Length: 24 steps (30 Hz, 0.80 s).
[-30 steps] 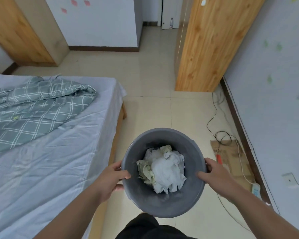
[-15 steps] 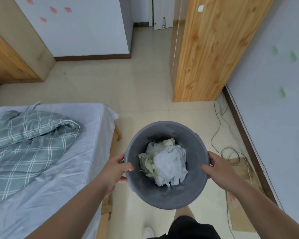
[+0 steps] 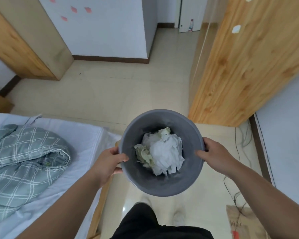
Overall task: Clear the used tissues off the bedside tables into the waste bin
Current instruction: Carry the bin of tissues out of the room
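While we carry the waste bin [image 3: 162, 180] at the lower centre of the frame, our left hand [image 3: 107, 163] clasps its left rim with the thumb hooked inside, and our right hand [image 3: 214, 155] clasps the right rim the same way. The used tissues [image 3: 164, 152], white with some pale green ones among them, lie heaped in the bottom of the bin, well below the rim.

We judge the main risk to be underfoot. Loose cables [image 3: 238, 145] trail along the right edge of the frame, and a piece of cardboard [image 3: 245, 219] lies at lower right; the bin blocks our view of the floor straight below, so a foot could catch or slide there. The bed's wooden edge [image 3: 100, 200] sits just beside our left leg, and a knock against it could tip the bin and spill the light tissues.

The floor [image 3: 119, 94] is pale glossy tile, likely slippery. A bed [image 3: 86, 135] with a checked quilt [image 3: 24, 157] fills the lower left, a wooden wardrobe [image 3: 248, 66] stands at upper right, and a doorway opens at top centre. No bedside table is in view.
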Each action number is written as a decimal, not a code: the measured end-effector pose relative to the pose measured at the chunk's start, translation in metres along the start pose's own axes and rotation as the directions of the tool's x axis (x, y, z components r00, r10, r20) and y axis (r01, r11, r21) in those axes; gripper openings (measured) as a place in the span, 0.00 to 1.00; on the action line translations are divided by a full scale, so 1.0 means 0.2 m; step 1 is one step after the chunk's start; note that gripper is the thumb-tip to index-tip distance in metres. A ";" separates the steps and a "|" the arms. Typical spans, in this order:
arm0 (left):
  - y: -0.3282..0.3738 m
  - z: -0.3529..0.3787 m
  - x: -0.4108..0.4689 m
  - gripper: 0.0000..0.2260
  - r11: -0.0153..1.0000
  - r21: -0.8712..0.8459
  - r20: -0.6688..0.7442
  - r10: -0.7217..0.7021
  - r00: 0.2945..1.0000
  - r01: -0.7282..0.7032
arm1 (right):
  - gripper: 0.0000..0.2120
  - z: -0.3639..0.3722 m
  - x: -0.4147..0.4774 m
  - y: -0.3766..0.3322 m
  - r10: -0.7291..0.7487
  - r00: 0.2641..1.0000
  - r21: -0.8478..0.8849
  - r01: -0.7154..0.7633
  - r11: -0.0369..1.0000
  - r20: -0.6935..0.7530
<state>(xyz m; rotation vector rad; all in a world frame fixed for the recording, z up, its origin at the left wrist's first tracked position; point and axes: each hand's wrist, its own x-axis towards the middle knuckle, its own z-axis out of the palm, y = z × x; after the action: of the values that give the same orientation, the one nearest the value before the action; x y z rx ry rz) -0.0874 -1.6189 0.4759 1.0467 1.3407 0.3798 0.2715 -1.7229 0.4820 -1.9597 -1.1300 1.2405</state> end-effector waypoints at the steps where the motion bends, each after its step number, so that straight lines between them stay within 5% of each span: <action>1: 0.04 -0.01 0.07 0.13 1.000 -0.020 -0.028 -0.006 1.000 0.005 | 0.13 -0.02 0.10 -0.04 -0.006 1.000 0.001 0.006 1.000 0.011; 6: 0.22 -0.09 0.51 0.13 0.995 -0.094 -0.097 -0.037 0.995 0.028 | 0.13 -0.04 0.64 -0.23 0.032 0.999 0.073 -0.035 0.997 0.044; 24: 1.45 -0.59 2.12 0.15 0.998 -0.047 -0.019 -0.029 0.999 0.028 | 0.14 -0.31 2.40 -1.02 0.079 0.996 0.227 -0.086 0.970 0.040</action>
<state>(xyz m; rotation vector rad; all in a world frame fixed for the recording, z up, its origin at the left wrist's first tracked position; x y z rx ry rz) 0.0068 -1.0999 0.4609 0.9859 1.3564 0.3990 0.3604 -1.2055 0.4576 -1.8356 -0.8831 1.3825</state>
